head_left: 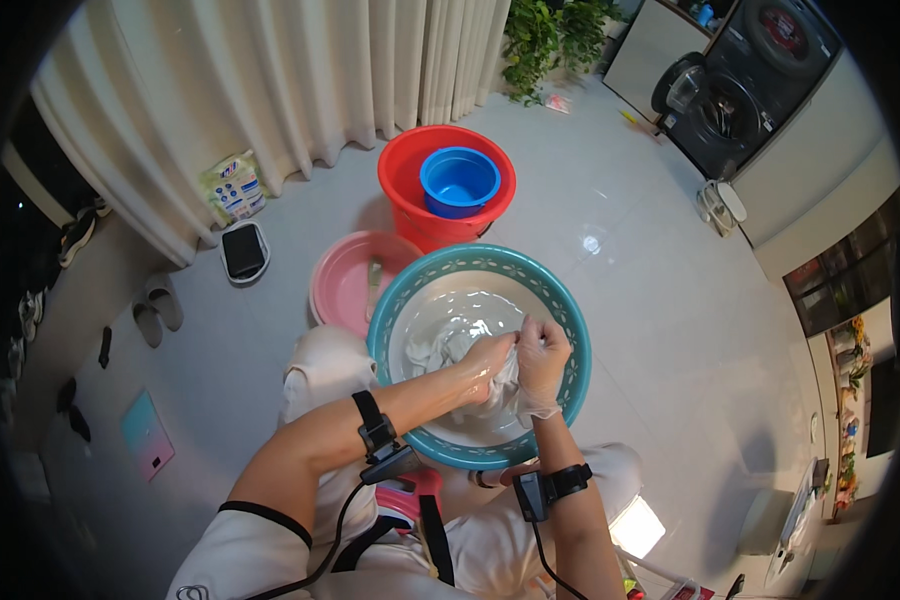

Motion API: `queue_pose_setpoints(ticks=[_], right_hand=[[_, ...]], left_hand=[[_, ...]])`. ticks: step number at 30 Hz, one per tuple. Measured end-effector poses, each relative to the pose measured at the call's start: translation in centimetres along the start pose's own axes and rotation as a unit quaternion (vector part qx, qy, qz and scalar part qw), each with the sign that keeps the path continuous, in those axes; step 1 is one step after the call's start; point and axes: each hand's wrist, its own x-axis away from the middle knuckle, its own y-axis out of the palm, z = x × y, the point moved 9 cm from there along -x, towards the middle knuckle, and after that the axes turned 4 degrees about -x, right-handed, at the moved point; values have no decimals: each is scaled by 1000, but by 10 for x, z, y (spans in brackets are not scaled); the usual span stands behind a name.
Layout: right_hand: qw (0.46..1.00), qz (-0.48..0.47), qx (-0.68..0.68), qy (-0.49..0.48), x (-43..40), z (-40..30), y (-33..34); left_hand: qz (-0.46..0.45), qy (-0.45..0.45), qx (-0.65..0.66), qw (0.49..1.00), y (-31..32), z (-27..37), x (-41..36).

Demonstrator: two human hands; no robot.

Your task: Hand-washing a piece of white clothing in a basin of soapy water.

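Observation:
In front of me stands a teal plastic basin (480,256) with a white flower pattern round its rim. Water fills its pale inside, and a wet white cloth (439,352) lies bunched in it. My left hand (489,364) reaches across the basin and grips part of the cloth. Close beside it, my right hand (544,364), in a thin clear glove, is closed on the cloth near the basin's right side. White folds hang between and below the two hands. The fingers partly hide where they pinch the fabric.
Behind the basin stands a red bucket (401,184) holding a small blue tub (457,210). A pink basin (330,281) with a long object in it touches the teal one at left. Slippers (166,304) and a bathroom scale (148,435) lie left. Cables run from both forearm straps.

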Motion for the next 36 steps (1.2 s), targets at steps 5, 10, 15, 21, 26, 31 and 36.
queue_pose_setpoints(ticks=[5,10,15,21,26,31,36], right_hand=[[990,-29,-16,-135,33,-43,8],[952,-119,40,-281,57,-79,23],[994,-5,77,-76,6,-20,-6],[950,-131,23,-282,68,-93,32],[975,-37,128,-179,13,-41,0],[993,19,57,-106,10,-36,-6],[934,-162,24,-318,83,-116,41]], left_hand=[[-12,60,-8,998,-21,13,-14],[-78,140,-231,959,-3,19,-10],[12,14,28,999,1,-1,1],[-27,115,-205,972,-34,32,-27],[63,-12,37,997,-5,-7,5],[11,43,43,998,2,9,9],[-14,130,-158,979,-22,31,-17]])
